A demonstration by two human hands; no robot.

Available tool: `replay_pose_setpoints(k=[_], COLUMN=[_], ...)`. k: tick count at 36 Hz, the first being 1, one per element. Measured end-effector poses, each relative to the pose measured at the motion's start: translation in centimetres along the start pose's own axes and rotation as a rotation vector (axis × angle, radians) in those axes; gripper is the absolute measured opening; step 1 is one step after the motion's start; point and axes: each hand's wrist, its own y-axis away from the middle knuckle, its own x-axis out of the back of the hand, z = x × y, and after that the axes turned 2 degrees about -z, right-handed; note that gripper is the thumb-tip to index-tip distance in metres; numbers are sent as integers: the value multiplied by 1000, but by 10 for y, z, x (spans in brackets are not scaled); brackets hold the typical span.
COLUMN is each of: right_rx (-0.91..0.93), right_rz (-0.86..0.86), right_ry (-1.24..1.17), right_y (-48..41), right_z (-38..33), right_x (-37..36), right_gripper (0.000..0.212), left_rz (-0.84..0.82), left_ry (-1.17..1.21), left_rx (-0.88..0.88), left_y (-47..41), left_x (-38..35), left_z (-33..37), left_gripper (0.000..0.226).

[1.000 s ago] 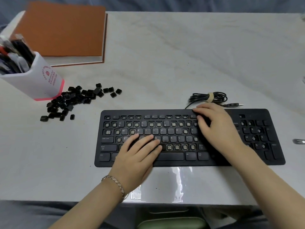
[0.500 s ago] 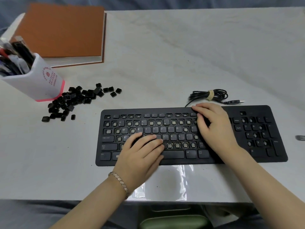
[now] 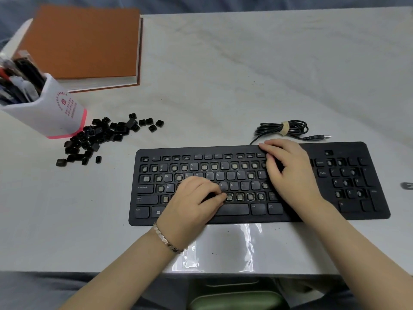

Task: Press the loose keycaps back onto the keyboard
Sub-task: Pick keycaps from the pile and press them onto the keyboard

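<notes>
On the table (image 3: 245, 86) the keyboard (image 3: 259, 183) lies in front of the person, roughly half refilled: many letters sit in place, but bare sockets show along the number row, the bottom row and the keypad. A pile of keycaps (image 3: 100, 136) waits well to the left, beside the pen cup (image 3: 44, 108). Left hand (image 3: 192, 205) curls over the lower rows, fingertips pressing down, perhaps on a cap, though I cannot tell. Right hand (image 3: 290, 173) rests flat, holding nothing.
</notes>
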Motion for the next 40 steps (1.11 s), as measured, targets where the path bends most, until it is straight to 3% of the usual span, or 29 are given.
replay_pose_setpoints(k=[9,18,40], right_rx=[-2,-4,6], right_rz=[2,2,13], right_ry=[-15,-13,-14], right_y=[1,2,1], right_z=[2,2,3], right_x=[-1,-1,-3], right_gripper=[25,25,25], left_rz=[-10,-5,38], left_ry=[-9,-83,47], left_rx=[0,-49,-7], left_y=[3,5,11], left_x=[3,2,-6], left_z=[-3,-1,-6], left_gripper=[12,22,19])
